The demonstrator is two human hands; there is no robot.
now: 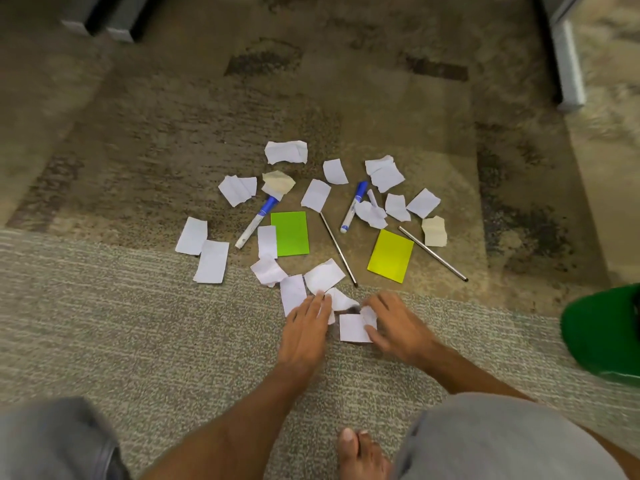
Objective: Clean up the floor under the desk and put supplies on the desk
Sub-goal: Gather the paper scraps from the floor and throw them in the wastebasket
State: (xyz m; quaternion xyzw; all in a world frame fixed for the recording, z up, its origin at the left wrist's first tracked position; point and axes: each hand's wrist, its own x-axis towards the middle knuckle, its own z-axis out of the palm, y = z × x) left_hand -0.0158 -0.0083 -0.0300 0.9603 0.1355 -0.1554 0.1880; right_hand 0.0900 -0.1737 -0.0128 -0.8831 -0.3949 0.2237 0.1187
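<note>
Low centre, the left hand (306, 323) presses flat on paper scraps (292, 292); the right hand (394, 323) pinches a paper scrap (351, 329), likely gathering litter.

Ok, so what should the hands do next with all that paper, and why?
Probably pull the nearest white scraps together into one bunch: the left hand lies flat on some, the right hand pinches one, and many more lie scattered.

just this side of the green card (290, 233), left hand (306, 327) lies flat, fingers straight; right hand (398, 323) pinches a paper scrap (351, 328).
</note>
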